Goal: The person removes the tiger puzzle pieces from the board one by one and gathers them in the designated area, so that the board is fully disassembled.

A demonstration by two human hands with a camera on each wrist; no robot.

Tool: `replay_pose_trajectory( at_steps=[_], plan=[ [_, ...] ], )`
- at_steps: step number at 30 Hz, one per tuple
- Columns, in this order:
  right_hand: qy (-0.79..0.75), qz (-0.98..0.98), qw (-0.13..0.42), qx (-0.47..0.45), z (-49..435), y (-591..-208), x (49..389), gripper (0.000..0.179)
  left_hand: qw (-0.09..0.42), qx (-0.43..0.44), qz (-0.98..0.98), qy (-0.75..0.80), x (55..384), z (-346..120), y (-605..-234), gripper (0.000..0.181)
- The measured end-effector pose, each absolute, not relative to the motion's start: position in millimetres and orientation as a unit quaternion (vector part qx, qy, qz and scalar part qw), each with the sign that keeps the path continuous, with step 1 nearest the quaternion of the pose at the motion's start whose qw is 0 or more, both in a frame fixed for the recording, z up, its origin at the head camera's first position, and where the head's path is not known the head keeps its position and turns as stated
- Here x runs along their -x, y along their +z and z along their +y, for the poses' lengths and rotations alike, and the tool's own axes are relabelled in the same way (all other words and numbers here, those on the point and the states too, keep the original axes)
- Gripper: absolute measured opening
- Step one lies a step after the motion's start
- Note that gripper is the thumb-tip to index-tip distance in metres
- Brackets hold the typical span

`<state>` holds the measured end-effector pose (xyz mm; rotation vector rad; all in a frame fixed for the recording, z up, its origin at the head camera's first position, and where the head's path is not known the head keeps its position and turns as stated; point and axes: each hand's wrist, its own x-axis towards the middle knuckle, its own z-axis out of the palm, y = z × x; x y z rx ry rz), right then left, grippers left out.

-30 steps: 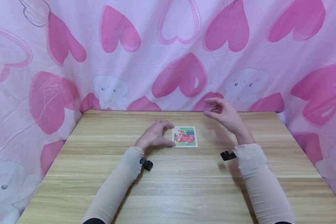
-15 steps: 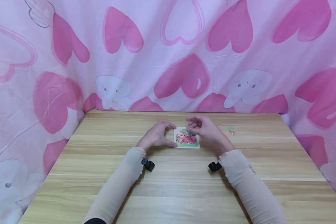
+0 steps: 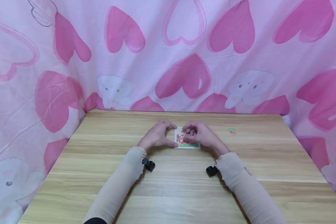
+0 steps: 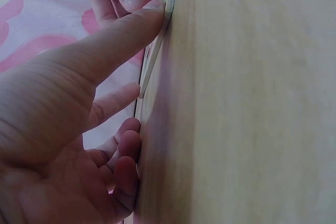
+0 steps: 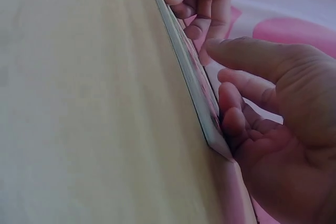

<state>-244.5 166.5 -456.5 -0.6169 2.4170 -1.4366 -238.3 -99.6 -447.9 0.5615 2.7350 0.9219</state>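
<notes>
A small square tiger jigsaw puzzle [image 3: 193, 145] in a pale frame lies flat on the wooden table. My left hand [image 3: 156, 134] holds the frame at its left side, thumb at the near corner and index finger at the far one. Over the picture is my right hand [image 3: 202, 134], its thumb and index finger bent down to the pieces and covering part of the tiger. I cannot tell whether they pinch a piece. The right wrist view shows the board's edge [image 5: 186, 72] low beside the right hand's curled fingers [image 5: 233, 116].
Loose puzzle pieces [image 3: 232, 132], green and pink, lie on the table [image 3: 168, 186] to the right of the right hand. A pink heart-print curtain [image 3: 182, 74] rises behind the table and along both sides.
My right hand has come down and left from above the table's right side to the puzzle, uncovering the loose pieces. The left hand stays at the frame. The view shifts slightly.
</notes>
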Motion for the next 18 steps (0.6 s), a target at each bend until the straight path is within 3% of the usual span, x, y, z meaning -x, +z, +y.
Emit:
replay_pose_trajectory(
  at_steps=[18],
  plan=[
    [-0.409,0.879,0.115,0.218,159.6,-455.0,241.4,0.029,0.097,-0.196,0.929,0.299,239.3,-98.7,-447.5,0.087]
  ],
)
